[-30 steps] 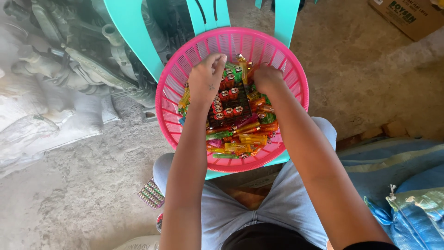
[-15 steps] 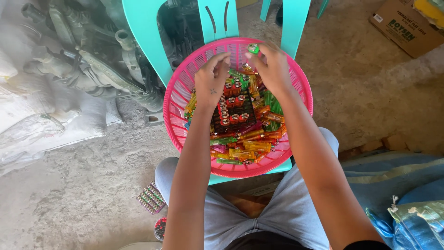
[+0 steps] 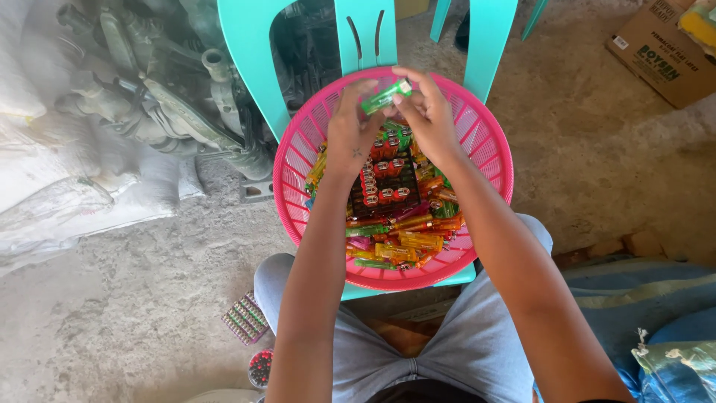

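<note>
A turquoise chair (image 3: 253,67) stands on the concrete floor (image 3: 597,149), its seat serving as a raised stand. A round pink basket (image 3: 492,142) rests on that seat, directly in front of the seated person's knees, within reach of both arms. The basket holds a loose heap of lighters (image 3: 403,242) in orange, yellow, green and pink, with a dark tray (image 3: 384,186) of red-capped ones in the middle. Grey engine parts (image 3: 149,97) lie to the left; a cardboard box (image 3: 656,52) sits top right. A small tray of green pieces (image 3: 245,319) lies on the floor by the left knee.

Both hands are raised over the basket's far rim. The left hand (image 3: 350,138) and right hand (image 3: 429,119) pinch one green lighter (image 3: 386,97) between their fingertips, one hand at each end, lifted clear of the heap, probably for a closer look.
</note>
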